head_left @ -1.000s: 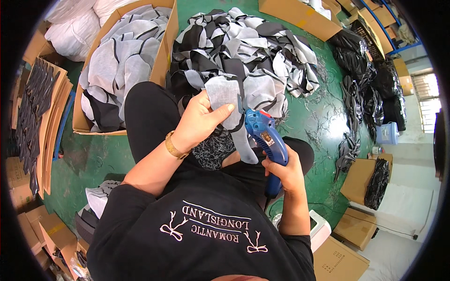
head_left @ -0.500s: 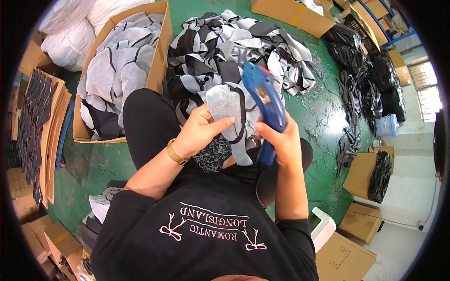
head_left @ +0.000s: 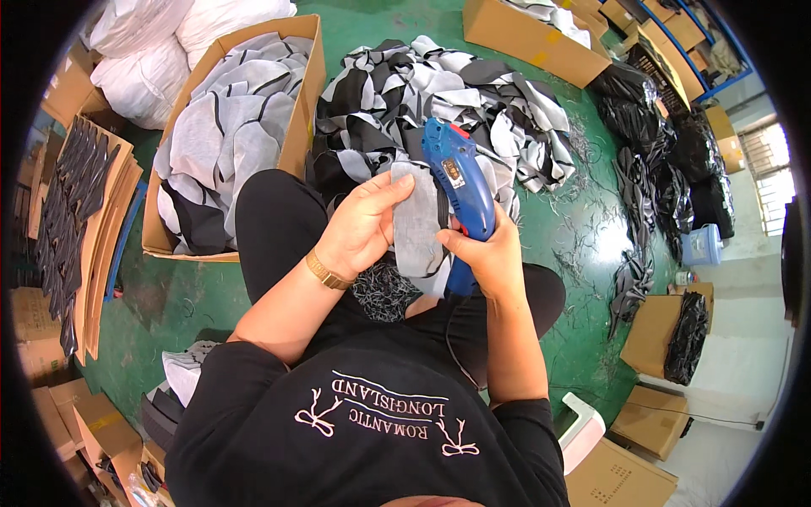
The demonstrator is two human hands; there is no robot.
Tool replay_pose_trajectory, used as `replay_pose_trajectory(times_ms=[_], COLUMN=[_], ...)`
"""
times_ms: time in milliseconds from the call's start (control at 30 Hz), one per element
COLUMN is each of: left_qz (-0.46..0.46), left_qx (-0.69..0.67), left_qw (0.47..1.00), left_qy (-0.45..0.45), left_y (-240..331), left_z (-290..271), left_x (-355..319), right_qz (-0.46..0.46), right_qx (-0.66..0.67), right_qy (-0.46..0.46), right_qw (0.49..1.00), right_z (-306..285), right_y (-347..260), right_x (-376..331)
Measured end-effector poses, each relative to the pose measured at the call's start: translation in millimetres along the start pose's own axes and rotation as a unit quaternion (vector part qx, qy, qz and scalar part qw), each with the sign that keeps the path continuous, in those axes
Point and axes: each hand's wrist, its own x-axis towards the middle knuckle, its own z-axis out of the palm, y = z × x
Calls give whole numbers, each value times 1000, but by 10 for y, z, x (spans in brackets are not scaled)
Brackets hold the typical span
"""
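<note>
Head cam: right hand (head_left: 488,253) now grips blue handheld electric cutter (head_left: 460,182) higher, nose up vs half a sec ago. Left hand (head_left: 365,224), fingers flat, holds grey felt insole-shaped piece (head_left: 416,221) against it, above lap; trimming looks underway.

A green floor (head_left: 211,296) strewn with dark thread scraps runs under everything. Open cardboard boxes (head_left: 296,127) stand around it, one full of grey cut pieces. White sacks (head_left: 135,68) sit at upper left, black bags (head_left: 667,169) at right beside a bright window (head_left: 773,186)
</note>
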Motion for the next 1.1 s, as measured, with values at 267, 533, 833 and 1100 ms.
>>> replay_pose_trajectory(times_ms=[267, 533, 833, 1100], left_qz=[7, 18, -27, -37], left_qx=[69, 110, 102, 129], left_qw=[998, 993, 994, 991], left_qy=[14, 31, -10, -29], left_y=[-101, 8, 4, -31], left_z=[-33, -146, -163, -145], left_x=[11, 33, 20, -14], right_qz=[-33, 146, 235, 241], right_qx=[-6, 220, 237, 275], right_qy=[-31, -170, -202, -223], right_qw=[999, 949, 921, 903], right_z=[-84, -581, -594, -551], right_y=[229, 537, 645, 696], right_x=[2, -397, -656, -659])
